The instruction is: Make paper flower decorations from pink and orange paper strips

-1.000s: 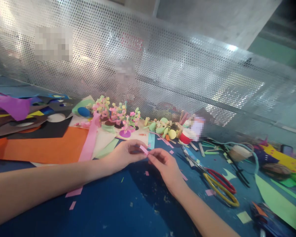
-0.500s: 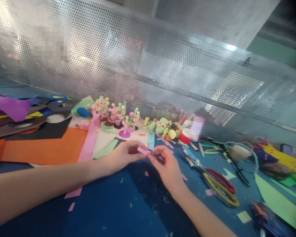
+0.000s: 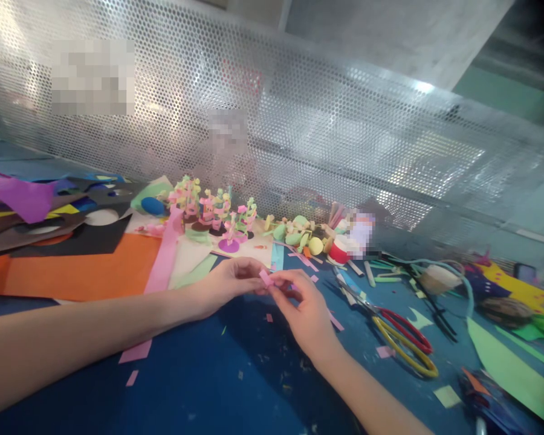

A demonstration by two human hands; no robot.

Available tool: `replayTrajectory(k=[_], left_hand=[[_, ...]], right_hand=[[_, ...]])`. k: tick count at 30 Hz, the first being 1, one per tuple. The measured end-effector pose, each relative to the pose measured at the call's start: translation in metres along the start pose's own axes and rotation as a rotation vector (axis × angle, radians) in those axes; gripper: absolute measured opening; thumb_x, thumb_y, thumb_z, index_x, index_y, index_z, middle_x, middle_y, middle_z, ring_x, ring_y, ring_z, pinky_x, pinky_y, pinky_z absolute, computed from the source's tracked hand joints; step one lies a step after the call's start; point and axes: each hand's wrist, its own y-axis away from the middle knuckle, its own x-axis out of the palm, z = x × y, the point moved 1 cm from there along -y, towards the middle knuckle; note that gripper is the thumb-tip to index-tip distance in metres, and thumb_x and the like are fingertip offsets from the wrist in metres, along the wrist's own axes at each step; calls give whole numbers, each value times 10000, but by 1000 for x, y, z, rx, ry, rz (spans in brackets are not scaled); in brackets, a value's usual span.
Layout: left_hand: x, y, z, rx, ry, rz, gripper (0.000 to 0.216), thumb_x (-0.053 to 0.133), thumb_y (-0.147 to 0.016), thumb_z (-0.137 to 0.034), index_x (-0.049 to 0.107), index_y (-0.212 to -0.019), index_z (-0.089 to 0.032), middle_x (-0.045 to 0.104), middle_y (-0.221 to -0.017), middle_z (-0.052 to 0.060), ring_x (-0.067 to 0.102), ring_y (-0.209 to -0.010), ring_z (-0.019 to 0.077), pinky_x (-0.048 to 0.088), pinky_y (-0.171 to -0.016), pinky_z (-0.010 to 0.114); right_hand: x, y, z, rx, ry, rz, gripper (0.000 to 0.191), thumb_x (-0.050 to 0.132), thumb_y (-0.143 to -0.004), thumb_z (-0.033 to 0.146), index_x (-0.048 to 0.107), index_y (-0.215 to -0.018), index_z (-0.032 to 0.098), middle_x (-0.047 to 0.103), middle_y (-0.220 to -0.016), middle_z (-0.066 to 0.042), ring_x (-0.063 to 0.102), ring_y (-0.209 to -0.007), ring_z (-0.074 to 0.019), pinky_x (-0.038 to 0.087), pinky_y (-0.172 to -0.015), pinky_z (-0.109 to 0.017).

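Observation:
A small pink strip, paper or thin foam, is pinched between my two hands above the blue table. My left hand holds it from the left, thumb and fingers closed at its edge. From the right, my right hand grips the strip's lower end between thumb and forefinger. The fingertips of both hands nearly meet there and hide part of the strip. Beyond my hands stand several pink and yellow-green curled models, one on a purple round base. A longer pink strip runs under my left forearm.
Scissors with red and yellow handles lie right of my right hand. Orange sheet and black sheet cover the left. Green discs and a red-and-white container stand at the back, before a perforated metal screen.
The pink strip has turned more upright between my fingers. My right hand has shifted slightly left, closer to my left fingertips.

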Motion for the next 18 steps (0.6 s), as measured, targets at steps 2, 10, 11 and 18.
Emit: replayTrajectory(k=[2, 10, 11, 18], left_hand=[[0, 0, -1, -20, 13, -4, 171, 684, -693, -227, 622, -825, -138, 633, -789, 12, 592, -745, 122, 461, -759, 275], [1, 2, -2, -25, -6, -16, 197, 684, -703, -248, 629, -852, -131, 638, -819, 31, 593, -767, 128, 454, -793, 283], [1, 2, -2, -18, -12, -22, 195, 683, -704, -250, 631, -850, -132, 638, -819, 32, 591, -771, 129, 453, -795, 282], [0, 1, -1, 22, -45, -33, 199, 690, -692, -244, 630, -851, -141, 640, -870, 42, 586, -831, 149, 436, -814, 282]], right_hand=[[0, 0, 1, -5, -17, 13, 152, 521, -817, 176, 611, -922, 240, 556, -892, -28, 564, -816, -153, 508, -673, -263], [-1, -2, -4, 140, -200, 0, 62, 561, -792, 258, 582, -816, 205, 594, -817, -11, 579, -749, -146, 502, -657, -261], [-1, -3, -5, 158, -219, 6, 56, 567, -786, 251, 578, -813, 203, 594, -803, -6, 577, -740, -142, 498, -655, -256], [0, -4, -6, 186, -303, 13, 34, 586, -771, 229, 567, -779, 201, 611, -783, 5, 592, -756, -135, 490, -660, -240]])
